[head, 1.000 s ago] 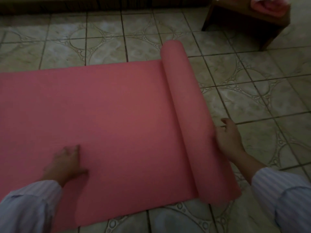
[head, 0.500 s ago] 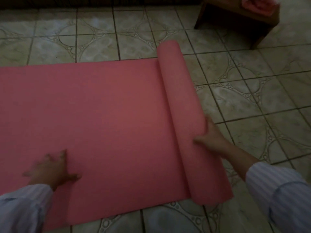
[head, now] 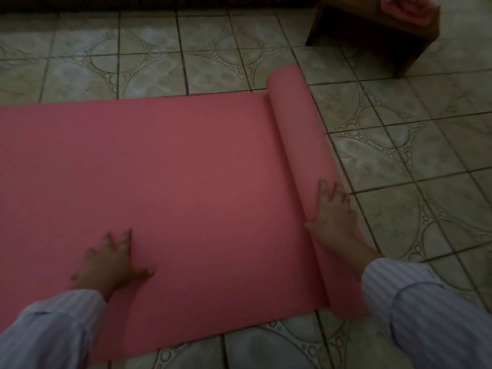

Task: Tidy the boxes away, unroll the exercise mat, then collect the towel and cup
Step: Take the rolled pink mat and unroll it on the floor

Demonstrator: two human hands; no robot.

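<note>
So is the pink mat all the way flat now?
No, the mat is flat on the left only; a rolled part remains under the right hand.

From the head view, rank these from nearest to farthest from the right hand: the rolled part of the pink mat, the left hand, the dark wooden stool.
1. Rolled part of the pink mat: under the right hand.
2. Left hand: lower left, flat on the mat.
3. Dark wooden stool: top right corner.
</note>
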